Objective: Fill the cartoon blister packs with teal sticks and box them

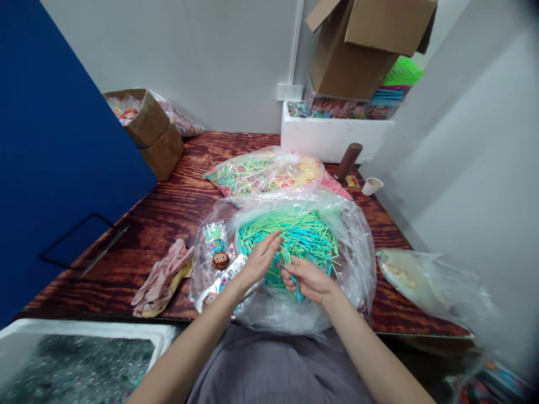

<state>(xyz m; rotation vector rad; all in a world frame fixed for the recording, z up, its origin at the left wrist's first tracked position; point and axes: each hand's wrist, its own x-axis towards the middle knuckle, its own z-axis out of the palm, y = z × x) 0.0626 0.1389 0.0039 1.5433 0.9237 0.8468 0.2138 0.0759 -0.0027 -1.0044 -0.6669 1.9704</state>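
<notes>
Your right hand (307, 278) grasps a few thin, straight, blue and green sticks (298, 289) over the crumpled clear plastic bag (359, 247) heaped with more; your left hand (263, 258) hovers unclenched, fingers extended.

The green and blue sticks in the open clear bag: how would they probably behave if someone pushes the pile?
The sticks would probably slide apart rather than move as one block, since they lie loose and crossed. Each one is likely light, being so thin. They seem fairly stiff: those in the right hand look straight.
</notes>
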